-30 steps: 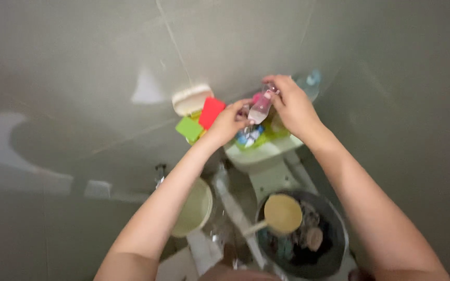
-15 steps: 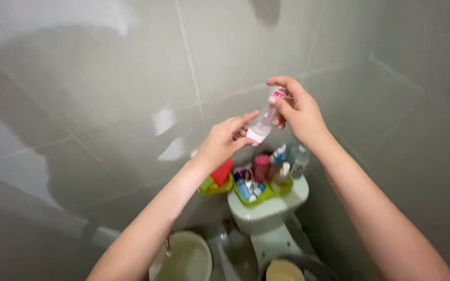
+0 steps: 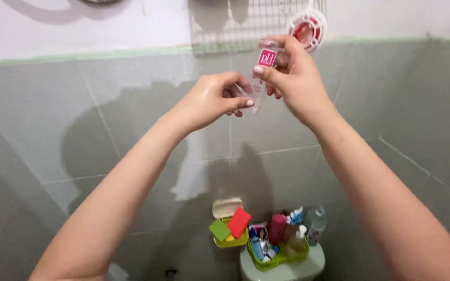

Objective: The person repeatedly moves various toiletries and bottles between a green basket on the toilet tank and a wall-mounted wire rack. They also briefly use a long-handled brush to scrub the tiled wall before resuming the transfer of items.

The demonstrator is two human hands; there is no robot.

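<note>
The right hand (image 3: 295, 80) is closed around a small clear plastic bottle with a pink label (image 3: 264, 67), held high before the grey tiled wall (image 3: 131, 119), long axis near upright. The left hand (image 3: 212, 101), fingers curled, pinches the bottle's lower end from the left.

Left arm: bare, rising from lower left toward upper centre, forearm straight, elbow out of frame.
Left wrist: bent slightly, palm turned down and away.
Left hand (image 3: 212, 99): fingers curled inward, thumb and index tip pinched at the lower end of the small clear bottle (image 3: 262, 67).
Right arm: bare, rising from lower right, forearm angled up and left.
Right wrist: nearly straight, back of hand toward camera.
Right hand (image 3: 292, 78): higher than the left, grip closed around the bottle's upper part, thumb pressed on its front.
Spacing: fingertips of both hands almost touching.
</note>
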